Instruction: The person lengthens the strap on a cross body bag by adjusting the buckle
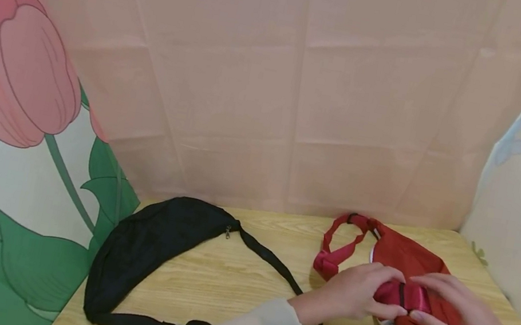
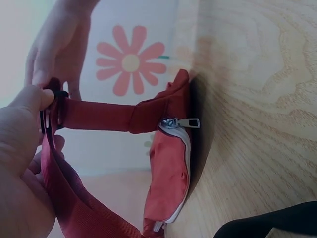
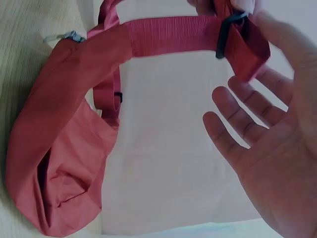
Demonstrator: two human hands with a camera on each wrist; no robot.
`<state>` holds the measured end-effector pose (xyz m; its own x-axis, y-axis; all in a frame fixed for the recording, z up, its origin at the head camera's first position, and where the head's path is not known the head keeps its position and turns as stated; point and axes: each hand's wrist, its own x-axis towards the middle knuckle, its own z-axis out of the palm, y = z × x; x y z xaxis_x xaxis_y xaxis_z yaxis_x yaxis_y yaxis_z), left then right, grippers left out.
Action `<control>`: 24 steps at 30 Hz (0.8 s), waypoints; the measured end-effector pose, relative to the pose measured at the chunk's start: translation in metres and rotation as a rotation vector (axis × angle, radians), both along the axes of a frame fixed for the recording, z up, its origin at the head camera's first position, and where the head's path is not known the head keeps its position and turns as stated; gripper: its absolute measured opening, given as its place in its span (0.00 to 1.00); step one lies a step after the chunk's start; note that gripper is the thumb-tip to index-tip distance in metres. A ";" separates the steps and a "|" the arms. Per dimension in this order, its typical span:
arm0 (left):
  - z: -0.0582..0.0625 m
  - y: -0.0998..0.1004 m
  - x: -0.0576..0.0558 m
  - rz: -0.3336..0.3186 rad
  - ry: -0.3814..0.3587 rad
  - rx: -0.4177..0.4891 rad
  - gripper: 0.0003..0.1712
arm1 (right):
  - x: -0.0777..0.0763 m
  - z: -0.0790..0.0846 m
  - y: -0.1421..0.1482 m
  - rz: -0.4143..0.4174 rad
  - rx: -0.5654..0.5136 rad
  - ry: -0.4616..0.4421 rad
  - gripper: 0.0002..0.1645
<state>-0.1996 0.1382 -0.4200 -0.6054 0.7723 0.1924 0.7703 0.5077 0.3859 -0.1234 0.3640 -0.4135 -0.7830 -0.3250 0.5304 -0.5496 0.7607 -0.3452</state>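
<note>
A red sling bag (image 1: 412, 253) lies on the right side of the table. My left hand (image 1: 353, 289) pinches its red strap (image 1: 416, 299) between thumb and fingers, right at a black slider (image 3: 225, 37). On the other side of the slider, my right hand (image 1: 468, 318) holds a fold of the strap with thumb and index finger. Its other fingers (image 3: 237, 114) spread loosely in the right wrist view. Both hands hold the strap above the bag. A zipper pull (image 2: 188, 123) hangs at the bag's white zipper in the left wrist view.
A black sling bag (image 1: 156, 249) lies on the left of the wooden table (image 1: 197, 285), its strap (image 1: 270, 257) looping toward my left forearm. A pink cloth backdrop (image 1: 251, 97) stands behind the table, with printed flower panels on both sides.
</note>
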 end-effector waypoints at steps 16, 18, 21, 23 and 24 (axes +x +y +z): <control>0.003 -0.001 0.004 0.013 0.011 -0.023 0.31 | 0.000 0.004 0.000 -0.002 0.016 0.003 0.37; 0.003 -0.001 0.005 0.013 0.000 -0.023 0.31 | -0.001 0.004 -0.002 0.001 0.029 -0.001 0.37; 0.004 -0.002 0.006 0.014 -0.008 -0.027 0.31 | -0.002 0.003 -0.002 0.008 0.032 0.009 0.36; 0.004 -0.003 0.006 0.018 -0.013 -0.028 0.31 | 0.000 0.003 -0.001 -0.001 0.024 0.002 0.36; 0.004 -0.003 0.006 0.020 -0.014 -0.029 0.30 | 0.001 0.003 0.000 -0.008 0.021 -0.006 0.35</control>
<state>-0.1934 0.1347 -0.4156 -0.6235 0.7650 0.1614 0.7543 0.5342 0.3818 -0.1228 0.3641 -0.4102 -0.7885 -0.3300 0.5190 -0.5416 0.7724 -0.3318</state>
